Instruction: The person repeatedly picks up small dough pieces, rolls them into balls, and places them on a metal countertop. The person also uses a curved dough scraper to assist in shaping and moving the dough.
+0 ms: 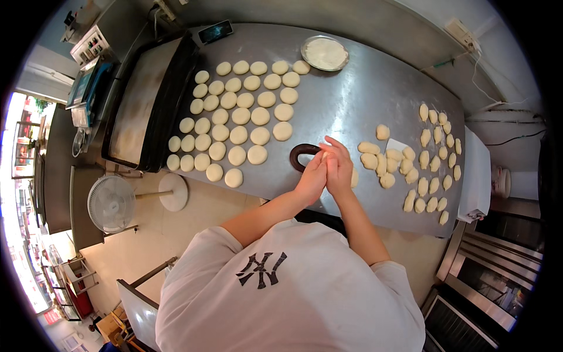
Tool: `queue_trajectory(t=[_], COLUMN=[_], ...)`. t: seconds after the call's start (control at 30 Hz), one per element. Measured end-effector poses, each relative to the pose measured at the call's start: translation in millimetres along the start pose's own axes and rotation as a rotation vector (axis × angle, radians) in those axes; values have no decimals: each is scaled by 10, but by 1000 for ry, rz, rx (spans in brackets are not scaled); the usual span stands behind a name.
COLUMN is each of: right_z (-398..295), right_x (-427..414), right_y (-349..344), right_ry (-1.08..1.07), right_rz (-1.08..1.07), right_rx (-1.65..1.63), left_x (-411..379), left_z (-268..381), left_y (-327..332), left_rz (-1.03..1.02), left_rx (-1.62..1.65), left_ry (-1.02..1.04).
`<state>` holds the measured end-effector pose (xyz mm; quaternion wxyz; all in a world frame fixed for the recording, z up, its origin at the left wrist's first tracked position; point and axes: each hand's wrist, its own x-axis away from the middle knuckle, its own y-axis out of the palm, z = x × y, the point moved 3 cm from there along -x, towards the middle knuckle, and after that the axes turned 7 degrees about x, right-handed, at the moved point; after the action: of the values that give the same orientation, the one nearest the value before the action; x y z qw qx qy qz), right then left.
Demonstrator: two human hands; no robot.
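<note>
My left hand [313,178] and my right hand [339,167] are pressed together above the front of a metal table [352,101], around a piece of dough [325,155] that shows only a little between them. Beside them on the left lies a dark ring-shaped tool [297,157], partly hidden by the hands. Just right of my right hand sits another dough piece [354,177]. Flattened round dough pieces [241,116] stand in rows to the left. Oblong dough pieces [370,161] are heaped to the right around a white scraper-like piece [396,145], with more spaced out [435,164] farther right.
A metal dish of white flour [326,53] and a phone [215,32] rest near the table's back edge. Dark-rimmed baking trays [145,97] are stacked at the left end. On the floor at left stands a fan [111,204]; a white box [476,176] adjoins the right end.
</note>
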<state>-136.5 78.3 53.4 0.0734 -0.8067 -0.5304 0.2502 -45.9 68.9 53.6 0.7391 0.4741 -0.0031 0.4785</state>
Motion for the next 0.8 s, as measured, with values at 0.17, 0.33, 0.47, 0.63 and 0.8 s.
queue_trajectory(t=[0.17,0.33,0.47,0.63,0.8], right_z=[79,188,226,-195,168], right_x=[71,129,13,-8,89], right_y=[26,9,-104,-7,97], right_ry=[-230,-312,165,-168,159], right_rz=[35,10,95,150,-75], right_rx=[292,401,-114,73,22], left_x=[50,38,-80,-147,-122], left_z=[-5,-10,-149,-145,-45], left_y=[53,37,6,-191,-181], left_rz=[-21,16,-16,-48,125], left_rx=[155,26,104,-210,93], left_ry=[-101,-131,-78,77,-158])
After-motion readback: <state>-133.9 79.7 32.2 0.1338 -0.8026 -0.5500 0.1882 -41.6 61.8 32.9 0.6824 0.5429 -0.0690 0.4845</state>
